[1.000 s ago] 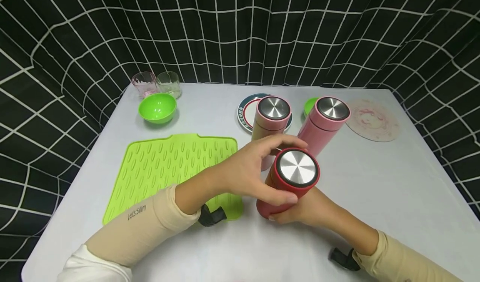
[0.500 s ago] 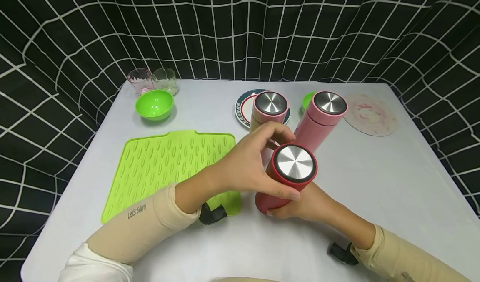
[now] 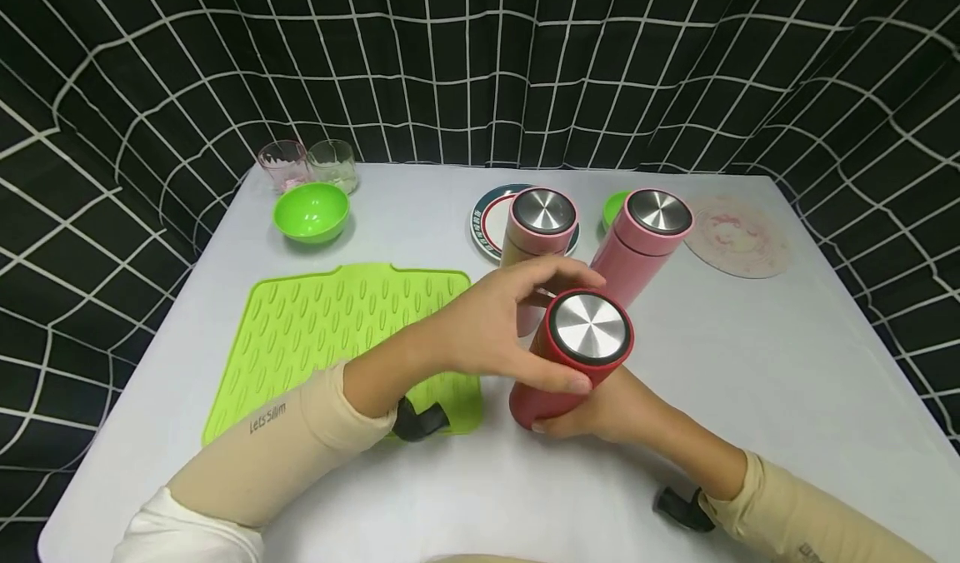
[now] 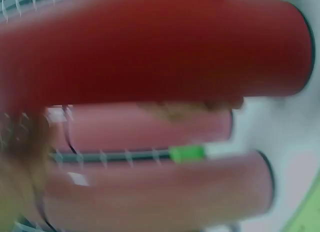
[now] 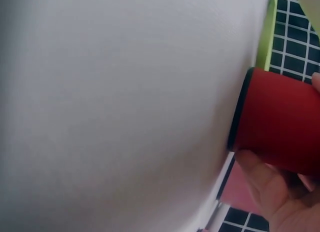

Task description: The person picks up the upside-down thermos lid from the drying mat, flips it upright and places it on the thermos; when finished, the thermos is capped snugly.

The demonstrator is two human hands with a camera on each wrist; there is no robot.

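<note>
A red thermos (image 3: 551,405) with a silver lid (image 3: 590,326) is held between both hands at mid-table, leaning slightly in the head view. My left hand (image 3: 487,326) grips its upper part, thumb on the near side and fingers around the far side. Lower down, my right hand (image 3: 626,405) holds the body near the base, partly hidden behind it. In the right wrist view the base of the thermos is close to the table; whether it touches I cannot tell. Just behind stand a pink-and-cream thermos (image 3: 542,221) and a pink thermos (image 3: 637,251).
A green drying mat (image 3: 330,330) lies left, under the left forearm. Behind it are a green bowl (image 3: 311,213) and two glasses (image 3: 330,161). At the back stand a rimmed plate (image 3: 486,221), another green bowl (image 3: 612,207) partly hidden, and a clear pink-patterned disc (image 3: 738,234).
The head view has shifted slightly. Both hands keep their hold on the red thermos, which stays in about the same place.
</note>
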